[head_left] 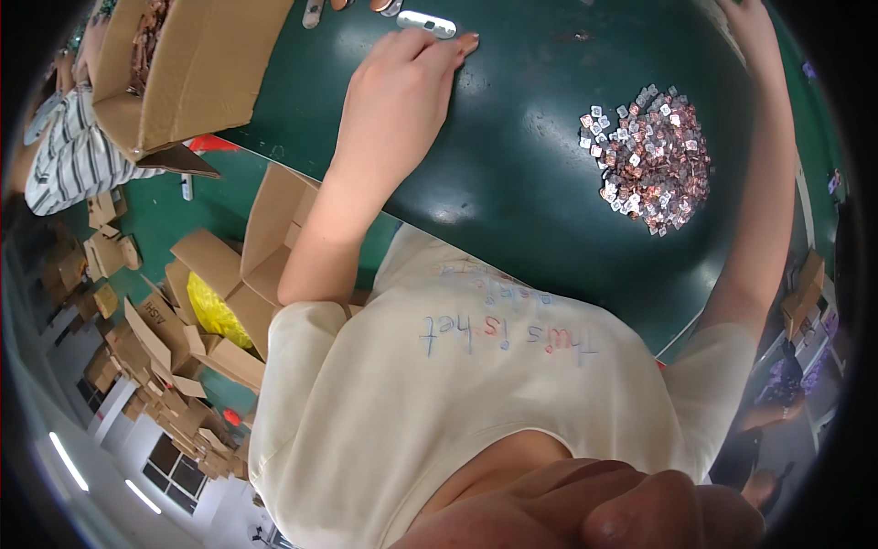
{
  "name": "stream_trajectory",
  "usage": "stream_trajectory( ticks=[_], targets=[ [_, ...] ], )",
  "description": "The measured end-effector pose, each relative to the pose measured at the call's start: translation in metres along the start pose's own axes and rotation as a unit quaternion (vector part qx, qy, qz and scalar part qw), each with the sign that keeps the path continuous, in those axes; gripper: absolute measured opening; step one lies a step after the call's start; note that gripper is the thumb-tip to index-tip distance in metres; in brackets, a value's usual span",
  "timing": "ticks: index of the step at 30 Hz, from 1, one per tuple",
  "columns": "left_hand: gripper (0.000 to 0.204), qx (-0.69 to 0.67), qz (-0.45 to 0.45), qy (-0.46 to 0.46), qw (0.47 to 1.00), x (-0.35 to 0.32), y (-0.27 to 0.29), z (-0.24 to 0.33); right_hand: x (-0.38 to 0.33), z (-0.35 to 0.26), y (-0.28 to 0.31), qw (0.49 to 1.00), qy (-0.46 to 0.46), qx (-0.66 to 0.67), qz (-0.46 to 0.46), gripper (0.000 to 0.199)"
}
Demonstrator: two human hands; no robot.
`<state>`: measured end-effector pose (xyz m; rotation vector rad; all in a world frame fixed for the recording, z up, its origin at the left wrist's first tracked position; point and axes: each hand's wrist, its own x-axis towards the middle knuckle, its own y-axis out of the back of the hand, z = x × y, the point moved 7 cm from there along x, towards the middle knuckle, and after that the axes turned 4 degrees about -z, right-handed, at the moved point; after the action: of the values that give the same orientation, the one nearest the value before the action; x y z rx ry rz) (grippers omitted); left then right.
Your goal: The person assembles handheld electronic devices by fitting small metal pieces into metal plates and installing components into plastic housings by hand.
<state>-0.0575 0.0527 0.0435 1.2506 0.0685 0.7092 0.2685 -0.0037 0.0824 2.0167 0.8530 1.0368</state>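
My left hand (402, 78) rests low over the dark green table (512, 119), with its fingers curled inward and their tips mostly hidden. Just beyond its knuckles lies a silver oblong metal plate (427, 23) with a small square mark in the middle. Whatever the fingers pinch, if anything, is too small to make out. At the upper right, my right hand (748, 23) reaches to the far side of the table and is cut off by the picture's edge, so its fingers do not show. A heap of small square silver and copper-coloured metal pieces (654, 160) sits between my arms, nearer the right one.
Another oblong plate (313, 13) and some copper-coloured pieces (386, 6) lie at the top edge. An open cardboard box (206, 73) stands at the table's left. More cartons, one with a yellow bag (215, 311), are on the floor. A person in striped clothing (73, 160) is at far left.
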Motion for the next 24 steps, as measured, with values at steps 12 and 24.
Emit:
stream_trajectory(
  ticks=[12,24],
  targets=[
    [0.007,-0.185,-0.051,0.155,0.969,0.019,0.006,0.008,-0.131,-0.111,-0.051,0.929,0.066,0.108,-0.349,0.011],
    [0.022,-0.376,0.097,-0.216,0.896,0.011,0.002,0.047,-0.141,-0.129,0.001,0.872,-0.067,0.437,-0.212,0.018]
  ],
)
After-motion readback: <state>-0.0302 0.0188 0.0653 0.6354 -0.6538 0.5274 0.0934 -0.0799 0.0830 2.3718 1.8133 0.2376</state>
